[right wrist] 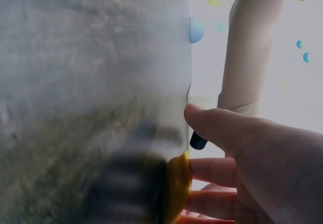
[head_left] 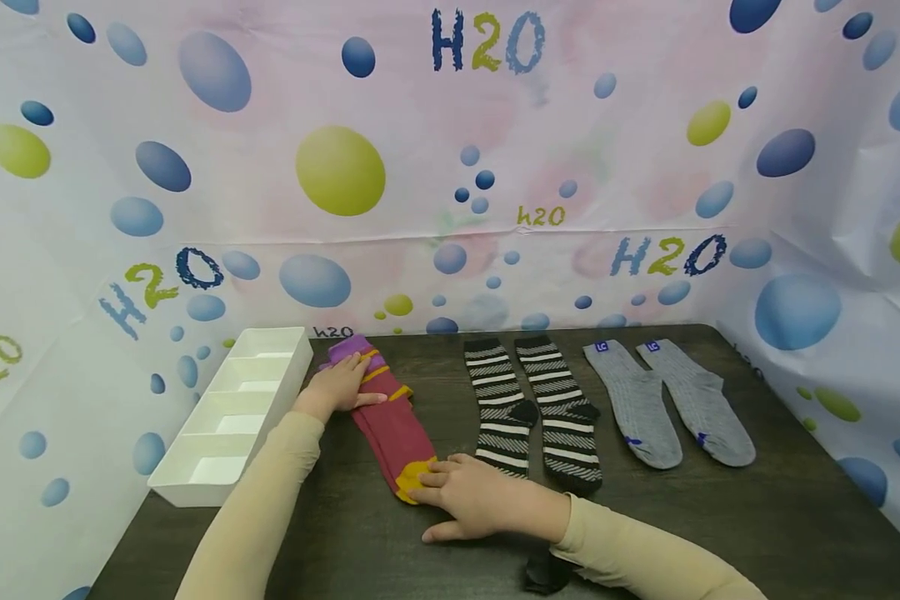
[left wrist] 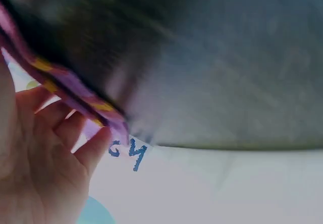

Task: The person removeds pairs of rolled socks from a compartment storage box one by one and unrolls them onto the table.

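A pair of maroon socks (head_left: 396, 425) with purple cuffs, yellow stripes and yellow toes lies lengthwise on the dark table, one sock largely over the other. My left hand (head_left: 341, 387) rests on the striped cuff end, fingers extended; the left wrist view shows its fingertips against the purple and yellow sock edge (left wrist: 75, 85). At the toe end, my right hand (head_left: 476, 497) lays its outstretched fingers on the yellow toe (right wrist: 177, 188), thumb held apart. Just right of these socks are two black-and-white striped socks (head_left: 501, 400), one partly hidden behind my right hand.
A white tray (head_left: 270, 417) with several compartments stands along the left table edge. Two grey socks (head_left: 637, 404) with blue marks lie flat at the right. Below my right wrist is a small black object (head_left: 546, 575), its kind unclear. A printed sheet (head_left: 420, 167) backs the table.
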`<action>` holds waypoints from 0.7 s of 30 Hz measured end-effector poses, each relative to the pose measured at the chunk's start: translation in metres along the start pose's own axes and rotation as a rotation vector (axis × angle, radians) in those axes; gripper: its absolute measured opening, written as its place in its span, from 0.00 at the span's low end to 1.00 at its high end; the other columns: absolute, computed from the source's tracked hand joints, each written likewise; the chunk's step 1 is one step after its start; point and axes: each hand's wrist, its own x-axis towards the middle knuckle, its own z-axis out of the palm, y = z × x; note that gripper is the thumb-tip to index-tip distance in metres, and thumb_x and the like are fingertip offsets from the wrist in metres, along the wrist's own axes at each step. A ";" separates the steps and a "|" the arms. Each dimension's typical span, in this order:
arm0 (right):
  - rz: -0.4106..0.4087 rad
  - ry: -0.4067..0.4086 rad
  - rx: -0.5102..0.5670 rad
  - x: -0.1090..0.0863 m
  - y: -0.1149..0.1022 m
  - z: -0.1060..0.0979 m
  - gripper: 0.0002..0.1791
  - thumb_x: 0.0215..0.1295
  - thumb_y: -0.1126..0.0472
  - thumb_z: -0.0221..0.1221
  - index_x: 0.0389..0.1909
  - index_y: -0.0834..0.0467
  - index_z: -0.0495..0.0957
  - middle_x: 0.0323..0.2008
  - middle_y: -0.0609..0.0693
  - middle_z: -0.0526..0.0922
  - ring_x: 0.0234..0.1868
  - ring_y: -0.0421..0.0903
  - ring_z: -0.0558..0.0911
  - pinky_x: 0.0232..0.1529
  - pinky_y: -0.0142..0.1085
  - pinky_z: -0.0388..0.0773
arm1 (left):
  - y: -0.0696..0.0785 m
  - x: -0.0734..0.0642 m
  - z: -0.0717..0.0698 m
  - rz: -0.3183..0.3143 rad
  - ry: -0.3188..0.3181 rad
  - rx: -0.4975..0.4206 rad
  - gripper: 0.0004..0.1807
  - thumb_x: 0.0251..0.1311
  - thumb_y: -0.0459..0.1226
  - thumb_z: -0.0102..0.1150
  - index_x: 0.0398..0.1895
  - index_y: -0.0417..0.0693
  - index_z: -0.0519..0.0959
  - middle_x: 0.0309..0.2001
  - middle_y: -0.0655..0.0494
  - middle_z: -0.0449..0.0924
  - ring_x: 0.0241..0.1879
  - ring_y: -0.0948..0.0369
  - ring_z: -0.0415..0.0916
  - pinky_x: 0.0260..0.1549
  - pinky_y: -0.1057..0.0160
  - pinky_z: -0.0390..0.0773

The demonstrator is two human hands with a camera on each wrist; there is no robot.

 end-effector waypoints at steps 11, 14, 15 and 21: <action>-0.059 0.009 -0.031 -0.002 -0.014 0.006 0.35 0.69 0.30 0.43 0.72 0.40 0.63 0.71 0.42 0.68 0.70 0.41 0.69 0.65 0.41 0.70 | -0.001 0.015 0.007 0.210 0.036 0.091 0.48 0.64 0.65 0.44 0.77 0.43 0.52 0.76 0.40 0.51 0.76 0.45 0.48 0.72 0.41 0.52; -0.080 0.023 -0.076 -0.002 -0.020 0.008 0.36 0.68 0.29 0.43 0.72 0.40 0.62 0.71 0.42 0.67 0.70 0.40 0.69 0.66 0.39 0.70 | 0.002 0.017 0.008 0.257 0.050 0.097 0.48 0.64 0.66 0.44 0.77 0.44 0.52 0.76 0.41 0.51 0.76 0.45 0.49 0.72 0.41 0.52; -0.085 0.024 -0.092 -0.001 -0.022 0.008 0.36 0.68 0.29 0.43 0.72 0.40 0.62 0.71 0.41 0.67 0.70 0.40 0.69 0.66 0.39 0.69 | 0.003 0.018 0.008 0.270 0.054 0.102 0.48 0.64 0.66 0.44 0.77 0.44 0.52 0.76 0.42 0.51 0.76 0.45 0.49 0.72 0.41 0.52; -0.102 0.039 -0.184 0.003 -0.030 0.004 0.37 0.67 0.28 0.43 0.72 0.41 0.63 0.70 0.41 0.68 0.68 0.39 0.71 0.65 0.37 0.69 | 0.007 0.028 0.007 0.326 0.077 0.133 0.48 0.63 0.67 0.43 0.77 0.48 0.51 0.77 0.45 0.50 0.77 0.47 0.49 0.73 0.43 0.53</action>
